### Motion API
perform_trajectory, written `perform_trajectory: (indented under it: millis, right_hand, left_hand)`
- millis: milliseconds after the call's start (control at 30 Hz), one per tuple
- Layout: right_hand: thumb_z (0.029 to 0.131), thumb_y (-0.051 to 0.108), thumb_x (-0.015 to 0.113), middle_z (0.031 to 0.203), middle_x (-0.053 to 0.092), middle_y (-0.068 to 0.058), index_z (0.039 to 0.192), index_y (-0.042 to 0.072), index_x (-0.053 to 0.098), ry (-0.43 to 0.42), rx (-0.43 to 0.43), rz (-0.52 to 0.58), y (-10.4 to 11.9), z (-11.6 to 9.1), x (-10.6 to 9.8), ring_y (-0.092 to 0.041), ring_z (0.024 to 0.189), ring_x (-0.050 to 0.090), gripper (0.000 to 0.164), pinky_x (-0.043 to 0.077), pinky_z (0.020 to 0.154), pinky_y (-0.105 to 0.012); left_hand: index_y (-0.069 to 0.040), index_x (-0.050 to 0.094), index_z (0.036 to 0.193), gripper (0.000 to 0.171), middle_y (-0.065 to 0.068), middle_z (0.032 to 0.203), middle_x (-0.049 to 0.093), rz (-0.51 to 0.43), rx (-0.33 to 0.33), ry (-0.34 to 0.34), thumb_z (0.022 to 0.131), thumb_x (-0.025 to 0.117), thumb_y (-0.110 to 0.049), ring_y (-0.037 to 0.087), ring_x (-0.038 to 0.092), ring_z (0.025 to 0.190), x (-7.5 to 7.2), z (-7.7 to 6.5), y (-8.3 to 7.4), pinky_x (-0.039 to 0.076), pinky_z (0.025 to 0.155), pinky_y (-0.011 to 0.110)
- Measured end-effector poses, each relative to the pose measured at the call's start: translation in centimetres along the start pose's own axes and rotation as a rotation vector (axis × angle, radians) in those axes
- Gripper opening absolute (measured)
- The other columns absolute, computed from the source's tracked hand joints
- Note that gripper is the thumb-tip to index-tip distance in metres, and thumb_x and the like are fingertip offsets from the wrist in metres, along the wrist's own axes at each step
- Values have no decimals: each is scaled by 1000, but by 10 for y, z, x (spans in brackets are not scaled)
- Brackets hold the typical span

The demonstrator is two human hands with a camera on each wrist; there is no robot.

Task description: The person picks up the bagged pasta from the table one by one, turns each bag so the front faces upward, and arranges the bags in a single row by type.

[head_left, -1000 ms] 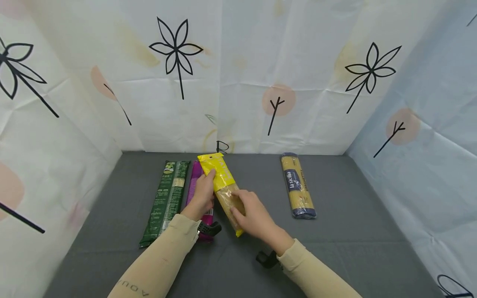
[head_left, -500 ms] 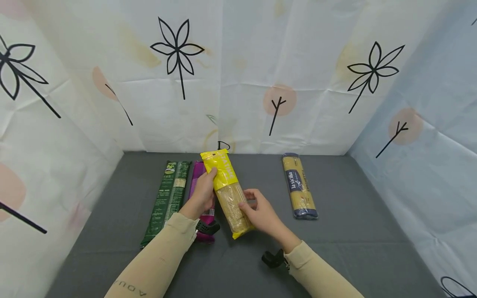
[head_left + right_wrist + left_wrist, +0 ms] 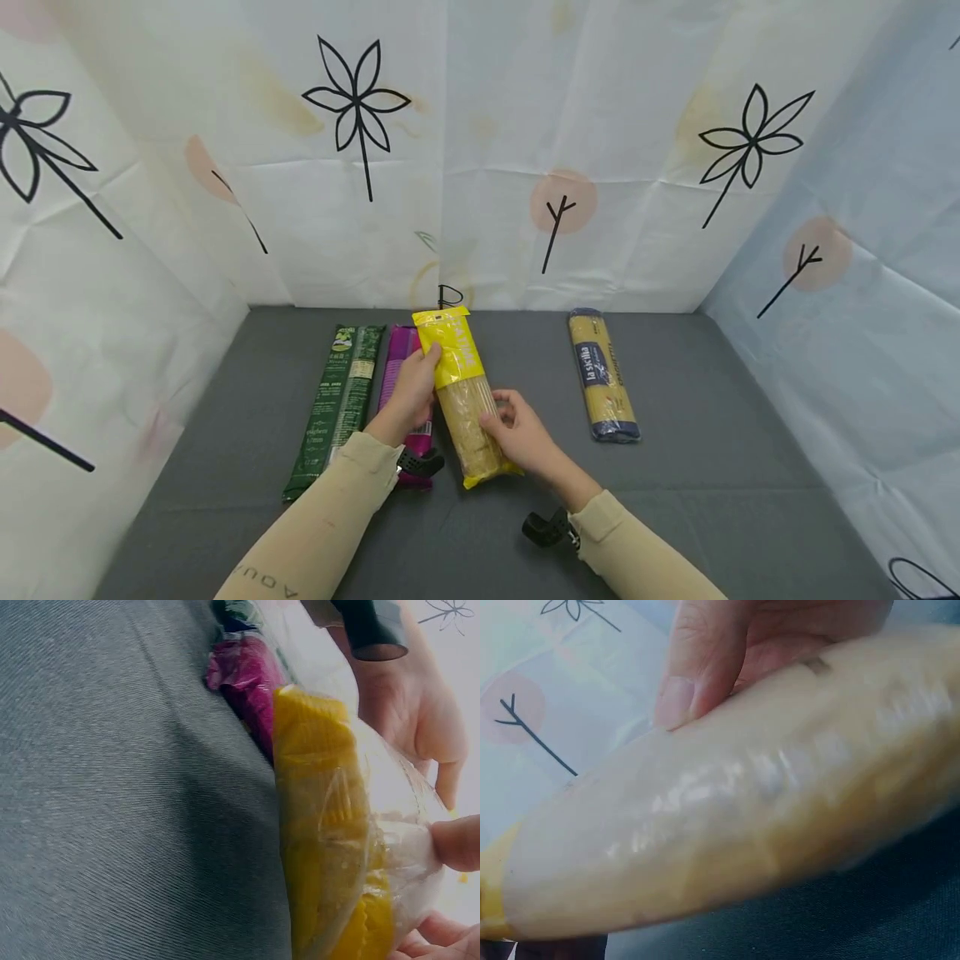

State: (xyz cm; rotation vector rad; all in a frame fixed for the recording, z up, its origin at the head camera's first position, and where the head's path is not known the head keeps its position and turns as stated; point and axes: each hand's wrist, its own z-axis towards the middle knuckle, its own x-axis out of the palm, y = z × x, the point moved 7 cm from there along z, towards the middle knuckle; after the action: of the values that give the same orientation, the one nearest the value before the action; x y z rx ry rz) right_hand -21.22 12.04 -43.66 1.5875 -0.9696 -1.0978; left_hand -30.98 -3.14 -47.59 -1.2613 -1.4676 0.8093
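Both hands hold a yellow-and-clear packet of noodles [image 3: 471, 408], tilted, its yellow printed end away from the body. My left hand [image 3: 412, 387] grips its left edge near the yellow part, thumb on top and the other fingers mostly hidden beneath. With thumb and fingers, my right hand [image 3: 525, 429] pinches the lower right edge. In the right wrist view the packet's yellow sealed end [image 3: 319, 825] faces the camera above the grey cloth, its shadow beside it. Pale strands show through the clear film [image 3: 727, 802] in the left wrist view.
Left of the hands lie a green spaghetti packet [image 3: 341, 400] and a purple packet [image 3: 393, 367], partly covered by the left hand and wrist. A "la sicilia" pasta packet [image 3: 602, 375] lies at the right. Patterned white cloth [image 3: 487, 125] walls the grey table [image 3: 697, 467] behind and at the sides.
The noodle packet has turned more upright in the head view and shifted slightly right, its clear face now showing more. The right hand has moved from over it to its right edge.
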Motion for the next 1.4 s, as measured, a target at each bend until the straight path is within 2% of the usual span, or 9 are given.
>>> perform_trajectory:
  millis: [200,400,567,700,900,1167,1267,1400]
  right_hand:
    - [100,15,53,111,52,-18,144,2,26,-64,-12,14,-34,17,0,-26,93,61,53,54,72,-41]
    - [100,13,51,111,47,-19,145,6,25,-158,-20,12,-38,22,-6,-27,90,59,52,53,72,-40]
    - [101,12,51,112,45,-19,145,7,25,-206,-18,13,-39,21,-15,-28,90,58,51,53,71,-40]
    - [101,11,50,111,44,-19,145,10,25,-250,-5,19,-41,22,-25,-27,90,59,50,53,70,-39]
    - [101,10,48,112,43,-19,144,11,25,-306,20,80,-48,26,-45,-30,92,60,49,55,71,-40]
    - [102,16,47,114,43,-18,146,12,25,-383,88,60,-61,30,-72,-30,95,58,49,55,71,-38]
    - [102,16,47,114,45,-18,146,13,25,-402,114,35,-66,29,-78,-30,94,58,49,54,71,-37]
    - [101,16,47,115,45,-17,146,12,25,-404,132,36,-70,29,-83,-31,96,57,50,54,73,-38]
  left_hand:
    - [-4,44,134,44,17,122,54,90,63,-48,103,47,-36,30,57,106,2,-3,-2,50,86,44]
    - [-3,37,137,43,18,124,53,164,130,-45,101,52,-20,31,56,107,12,-6,-4,48,91,45]
    - [-9,28,146,54,16,125,50,252,149,19,100,54,-17,28,54,113,25,-9,2,46,96,47]
    - [-12,21,152,65,16,124,47,348,186,82,99,57,-20,27,57,108,38,-11,10,51,90,44]
    - [-13,15,155,70,17,126,46,476,243,196,99,56,-17,25,60,101,59,-19,21,54,78,40]
    - [-15,12,156,80,14,146,36,587,240,352,95,64,-15,19,64,95,85,-29,48,55,70,31]
    - [-17,12,156,87,10,149,34,612,218,381,91,69,-17,17,63,96,91,-31,56,55,71,30]
    - [-15,12,156,93,13,143,41,648,216,392,87,75,-21,21,58,106,95,-31,61,52,83,36]
